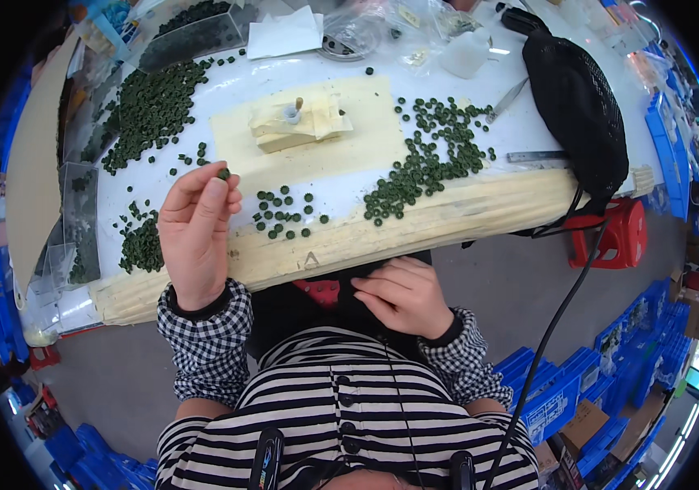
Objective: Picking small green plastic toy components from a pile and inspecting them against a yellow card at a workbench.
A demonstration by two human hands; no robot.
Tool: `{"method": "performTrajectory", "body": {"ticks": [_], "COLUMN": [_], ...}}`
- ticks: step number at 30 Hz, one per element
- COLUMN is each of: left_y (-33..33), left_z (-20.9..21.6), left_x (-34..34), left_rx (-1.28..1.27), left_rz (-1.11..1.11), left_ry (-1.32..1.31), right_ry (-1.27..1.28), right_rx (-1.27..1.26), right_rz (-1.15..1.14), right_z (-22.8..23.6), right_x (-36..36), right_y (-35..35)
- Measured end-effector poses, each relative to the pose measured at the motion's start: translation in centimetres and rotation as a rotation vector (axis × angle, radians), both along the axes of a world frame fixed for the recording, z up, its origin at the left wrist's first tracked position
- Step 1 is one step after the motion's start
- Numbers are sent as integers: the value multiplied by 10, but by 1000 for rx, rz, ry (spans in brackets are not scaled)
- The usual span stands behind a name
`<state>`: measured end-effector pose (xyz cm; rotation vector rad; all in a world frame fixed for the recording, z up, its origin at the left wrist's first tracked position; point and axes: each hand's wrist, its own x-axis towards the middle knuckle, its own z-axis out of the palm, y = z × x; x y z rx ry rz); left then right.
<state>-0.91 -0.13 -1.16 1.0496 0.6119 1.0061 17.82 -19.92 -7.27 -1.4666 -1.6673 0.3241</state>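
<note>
My left hand [196, 233] is raised over the table's near left part. Its thumb and fingertips are closed on a small round dark green part [224, 173]. Lower down, in front of my body and below the table edge, my right hand [405, 296] rests with loosely bent fingers, thumb apart, and nothing visible in it. Right of my left hand lies a loose group of green parts [286, 216]. A tape-wrapped block [292, 131] with a small pale peg-like piece [293, 113] on top stands at the table's middle, on a cream sheet [366, 155].
Heaps of green parts lie at left [153, 102], near left [143, 245] and right [427, 159]. Clear bins [80, 212] line the left side. Tweezers [507, 100], a metal ruler [537, 156], a black mesh bag [574, 106] and a white bottle [465, 53] are at right. A red stool [623, 237] stands beyond.
</note>
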Motion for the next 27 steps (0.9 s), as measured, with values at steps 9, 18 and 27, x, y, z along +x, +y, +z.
{"method": "performTrajectory", "body": {"ticks": [9,18,27], "left_y": [-8,-8,-11], "left_z": [17,17,15], "left_x": [11,15,14], "left_rx": [-10,-5,9], "left_rz": [-216,-177,-151], "left_ry": [146,55,17], "right_ry": [37,135,102], "right_rx": [354,247,265], "right_rz": [-133,-30,8], "right_z": [84,77,74], "right_x": [11,-9,-11], "right_y": [66,110,113]}}
